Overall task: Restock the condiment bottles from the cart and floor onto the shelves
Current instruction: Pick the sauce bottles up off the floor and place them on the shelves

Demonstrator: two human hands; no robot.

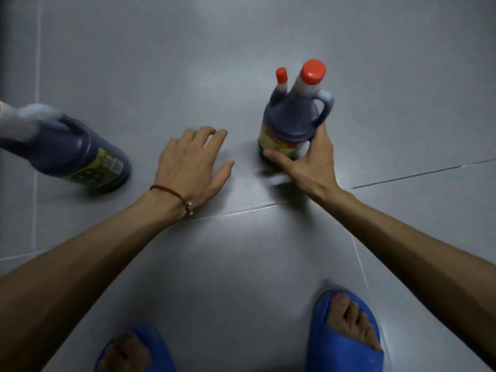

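Head view: my right hand point(303, 167) is spread round the red-capped bottle point(291, 122), thumb on its label, fingers hidden; can't tell if it's gripped. Left hand point(192, 162) open and empty, just left of it. Second bottle point(80, 154) further left. Both on the floor point(241, 264), unshelved.

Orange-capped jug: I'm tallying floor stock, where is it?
Head view, right of centre: the orange-capped jug stands on the grey floor, the right hand spread against its base, the left hand to its left.
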